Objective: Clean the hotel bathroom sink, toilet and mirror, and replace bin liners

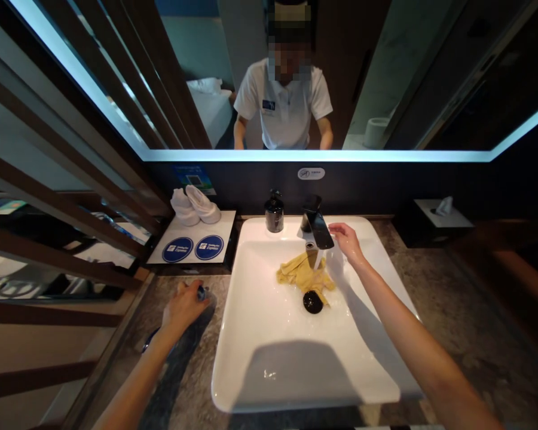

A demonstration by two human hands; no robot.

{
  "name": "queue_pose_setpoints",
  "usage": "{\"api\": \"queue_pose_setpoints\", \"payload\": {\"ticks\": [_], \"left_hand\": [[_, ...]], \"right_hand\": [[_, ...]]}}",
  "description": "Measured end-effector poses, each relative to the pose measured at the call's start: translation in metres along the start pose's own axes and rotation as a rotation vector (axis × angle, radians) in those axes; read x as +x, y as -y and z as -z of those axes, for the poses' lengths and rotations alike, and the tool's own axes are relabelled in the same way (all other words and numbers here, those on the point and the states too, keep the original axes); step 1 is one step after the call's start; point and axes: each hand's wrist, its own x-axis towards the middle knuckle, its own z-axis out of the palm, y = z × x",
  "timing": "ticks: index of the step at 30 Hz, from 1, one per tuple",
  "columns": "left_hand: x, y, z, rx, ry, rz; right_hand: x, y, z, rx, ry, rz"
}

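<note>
Looking down in the head view: right hand sits at the side of the black faucet, fingers loosely spread, gripping nothing. Yellow cloth lies crumpled in the white sink under the water stream, against the drain plug. Judged soft, limp, soaked, so heavier and dripping; best pinched at a raised fold. Left hand rests on the table, fingers curled over a small blue object, kind unclear.

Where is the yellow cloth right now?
Mid head view, the crumpled yellow cloth lies in the white rectangular sink, beneath the black faucet, just behind the black drain.
</note>
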Motion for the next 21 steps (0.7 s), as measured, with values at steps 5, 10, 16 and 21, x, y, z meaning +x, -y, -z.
{"api": "queue_pose_setpoints", "payload": {"ticks": [5, 10, 16, 21], "left_hand": [[0.002, 0.002, -0.001, 0.003, 0.008, 0.009], [-0.015, -0.018, 0.017, 0.142, -0.246, -0.105], [-0.021, -0.154, -0.014, -0.918, 0.205, -0.239], [0.001, -0.306, -0.038, -1.491, 0.855, -0.114]], "right_hand": [[0.014, 0.08, -0.023, -0.303, -0.09, 0.448], [0.027, 0.118, -0.044, -0.796, 0.128, 0.53], [0.081, 0.103, 0.015, -0.591, 0.66, 0.792], [0.111, 0.105, 0.039, -0.366, 0.845, 0.699]]}}
